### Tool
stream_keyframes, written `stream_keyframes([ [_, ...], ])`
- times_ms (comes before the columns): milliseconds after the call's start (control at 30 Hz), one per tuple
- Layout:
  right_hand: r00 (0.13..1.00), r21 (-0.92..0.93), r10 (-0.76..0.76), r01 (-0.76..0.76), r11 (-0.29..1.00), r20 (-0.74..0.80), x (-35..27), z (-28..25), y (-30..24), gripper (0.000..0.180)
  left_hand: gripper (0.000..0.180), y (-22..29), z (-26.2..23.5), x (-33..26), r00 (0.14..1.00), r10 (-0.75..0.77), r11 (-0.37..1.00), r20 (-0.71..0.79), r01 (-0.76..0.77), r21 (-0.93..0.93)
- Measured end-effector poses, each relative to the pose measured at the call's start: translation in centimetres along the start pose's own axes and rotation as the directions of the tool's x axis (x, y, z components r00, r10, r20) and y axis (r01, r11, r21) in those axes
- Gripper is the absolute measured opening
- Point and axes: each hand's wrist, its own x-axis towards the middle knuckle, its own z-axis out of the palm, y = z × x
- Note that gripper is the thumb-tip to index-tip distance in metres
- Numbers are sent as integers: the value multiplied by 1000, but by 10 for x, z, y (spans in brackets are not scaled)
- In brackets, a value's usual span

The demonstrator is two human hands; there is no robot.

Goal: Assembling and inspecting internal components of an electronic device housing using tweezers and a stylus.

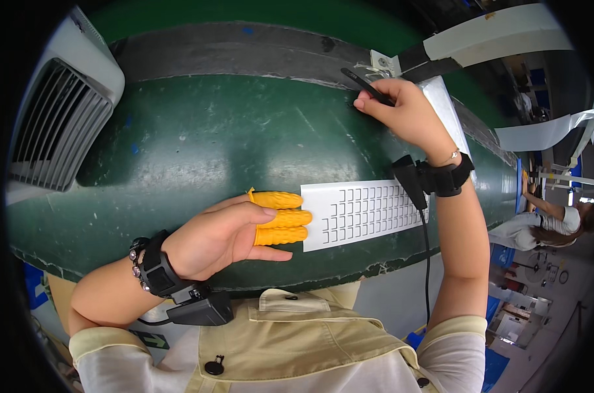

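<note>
My left hand point(221, 236) lies palm up by the left edge of a white sheet point(315, 223), its fingers stretched out. Three of its fingers wear yellow ribbed finger cots point(280, 218), and their tips meet the sheet's edge. Rows of small dark-outlined rectangular shapes point(369, 211) cover most of that sheet. Farther off to the right, my right hand point(405, 111) is closed around slim black tweezers point(361, 82). The wide end points up and to the left; the other end is hidden in the hand.
A white slatted vent housing point(61, 124) stands at the left on the green table point(212, 137). Beyond my right hand are a small clear packet point(383, 63) and a pale panel point(444, 108). A black cable point(426, 262) hangs from my right wrist's device. Another person point(558, 219) works at far right.
</note>
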Motion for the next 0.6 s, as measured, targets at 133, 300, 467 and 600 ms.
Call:
stream_keyframes([
  [133,998,-3,17,-17,1000,66,0,-9,-3,21,46,1,1,-1,1000,-3,1000,7,3,6],
  [300,987,-39,30,-24,999,157,6,-8,0,20,41,2,0,-1,1000,-16,998,26,17,-59],
  [467,984,-32,24,-18,999,176,9,-5,-1,19,41,2,0,-1,999,-17,998,27,19,-58],
  [600,983,-49,32,-24,999,182,12,-7,2,19,42,1,-1,-1,1000,-22,998,23,23,-57],
])
